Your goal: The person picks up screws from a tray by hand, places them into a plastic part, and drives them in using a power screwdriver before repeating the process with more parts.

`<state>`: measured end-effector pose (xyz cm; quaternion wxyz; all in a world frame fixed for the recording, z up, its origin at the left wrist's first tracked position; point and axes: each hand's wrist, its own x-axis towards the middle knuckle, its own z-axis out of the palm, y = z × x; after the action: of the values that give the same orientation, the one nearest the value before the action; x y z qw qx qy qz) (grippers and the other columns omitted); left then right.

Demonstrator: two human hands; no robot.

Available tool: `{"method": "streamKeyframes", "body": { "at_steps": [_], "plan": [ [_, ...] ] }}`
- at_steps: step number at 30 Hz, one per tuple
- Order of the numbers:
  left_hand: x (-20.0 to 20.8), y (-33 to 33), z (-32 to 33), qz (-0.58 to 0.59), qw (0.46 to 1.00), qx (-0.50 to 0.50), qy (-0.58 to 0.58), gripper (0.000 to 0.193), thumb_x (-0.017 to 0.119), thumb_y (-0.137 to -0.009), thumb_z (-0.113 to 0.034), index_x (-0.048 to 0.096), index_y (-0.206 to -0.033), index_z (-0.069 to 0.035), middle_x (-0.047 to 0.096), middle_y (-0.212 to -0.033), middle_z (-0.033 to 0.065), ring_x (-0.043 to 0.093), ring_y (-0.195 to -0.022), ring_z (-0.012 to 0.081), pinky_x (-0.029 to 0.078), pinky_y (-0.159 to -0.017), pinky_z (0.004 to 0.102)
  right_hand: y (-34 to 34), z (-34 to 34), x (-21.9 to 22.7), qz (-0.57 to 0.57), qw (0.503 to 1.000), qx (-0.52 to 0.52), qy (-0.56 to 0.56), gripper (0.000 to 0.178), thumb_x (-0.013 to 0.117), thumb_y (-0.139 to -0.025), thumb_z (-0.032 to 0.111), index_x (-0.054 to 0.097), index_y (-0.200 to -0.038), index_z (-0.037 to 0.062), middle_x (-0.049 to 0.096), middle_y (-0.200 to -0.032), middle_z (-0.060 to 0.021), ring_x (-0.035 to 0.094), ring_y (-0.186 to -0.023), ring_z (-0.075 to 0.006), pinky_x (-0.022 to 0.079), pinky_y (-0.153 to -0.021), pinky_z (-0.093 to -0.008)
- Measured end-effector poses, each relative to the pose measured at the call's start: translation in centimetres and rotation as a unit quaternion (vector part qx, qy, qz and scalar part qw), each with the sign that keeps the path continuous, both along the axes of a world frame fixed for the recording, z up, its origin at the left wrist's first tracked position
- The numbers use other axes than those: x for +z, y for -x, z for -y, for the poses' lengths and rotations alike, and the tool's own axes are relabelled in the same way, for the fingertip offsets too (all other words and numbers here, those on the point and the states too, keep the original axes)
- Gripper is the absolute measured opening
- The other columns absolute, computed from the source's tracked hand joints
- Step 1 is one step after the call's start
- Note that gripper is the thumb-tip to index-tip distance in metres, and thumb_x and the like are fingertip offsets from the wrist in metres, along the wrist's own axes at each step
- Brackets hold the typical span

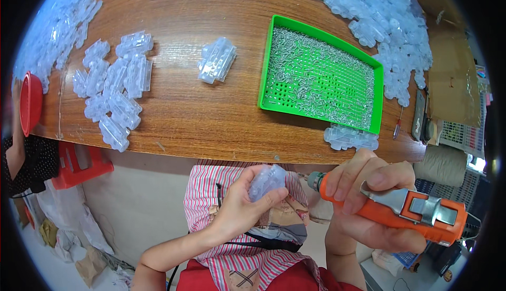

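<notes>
My left hand (240,204) holds a small clear plastic part (266,181) over my lap, below the table edge. My right hand (369,196) grips an orange electric screwdriver (400,206), its tip pointing left toward the clear part. On the wooden table (200,117) sits a green tray (379,90) filled with small metal screws. One clear plastic part (217,60) lies alone mid-table, and another (350,137) lies just in front of the tray.
A cluster of clear plastic parts (113,88) lies on the left of the table, more piles along the far edge (379,17). A red bowl (30,101) sits at the left edge. Another person's arm (16,154) shows at far left. A red stool (79,162) stands below.
</notes>
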<state>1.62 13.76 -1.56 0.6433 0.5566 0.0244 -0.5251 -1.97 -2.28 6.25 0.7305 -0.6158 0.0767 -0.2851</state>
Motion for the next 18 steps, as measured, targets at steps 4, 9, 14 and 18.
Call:
{"method": "streamKeyframes", "body": {
  "at_steps": [4,9,14,18],
  "plan": [
    [-1.2,0.4,0.5,-0.037,0.998,0.039,0.027,0.041,0.069,-0.087,-0.016,0.045,-0.116,0.001,0.061,-0.097,0.0052,0.06,-0.088,0.0088,0.05,-0.076,0.0235,-0.4,0.0,-0.9,0.011,0.999,0.045,0.002,0.078,0.055,-0.074,0.077,0.051,-0.096,0.0019,0.052,-0.058,-0.0053,0.048,-0.058,-0.0178,0.045,-0.047,-0.0302],
    [-1.9,1.2,1.1,0.001,1.0,0.004,0.012,0.034,0.064,-0.091,-0.021,0.045,-0.11,0.0,0.062,-0.09,0.004,0.06,-0.082,0.0074,0.05,-0.069,0.0233,-0.5,-0.4,-1.5,0.034,0.998,0.045,0.038,0.079,0.055,-0.073,0.077,0.051,-0.095,0.0019,0.054,-0.06,-0.006,0.05,-0.06,-0.0186,0.047,-0.047,-0.0317],
    [-1.7,1.2,1.3,-0.039,0.998,0.04,0.026,0.037,0.066,-0.09,-0.024,0.046,-0.109,0.0,0.062,-0.089,0.0041,0.059,-0.078,0.0083,0.049,-0.066,0.0235,-0.6,-0.3,-1.8,0.027,0.996,0.076,0.029,0.079,0.055,-0.072,0.078,0.051,-0.094,0.0025,0.053,-0.06,-0.0059,0.051,-0.06,-0.0193,0.048,-0.049,-0.0325],
    [-1.9,1.1,1.0,-0.047,0.999,0.017,0.006,0.037,0.067,-0.089,-0.024,0.047,-0.109,0.0,0.061,-0.088,0.0035,0.056,-0.073,0.0086,0.047,-0.062,0.0243,-0.9,-0.5,-2.4,0.033,0.994,0.084,0.053,0.08,0.056,-0.07,0.079,0.052,-0.092,0.0027,0.053,-0.06,-0.006,0.051,-0.059,-0.0197,0.048,-0.049,-0.0331]
  ]
}}
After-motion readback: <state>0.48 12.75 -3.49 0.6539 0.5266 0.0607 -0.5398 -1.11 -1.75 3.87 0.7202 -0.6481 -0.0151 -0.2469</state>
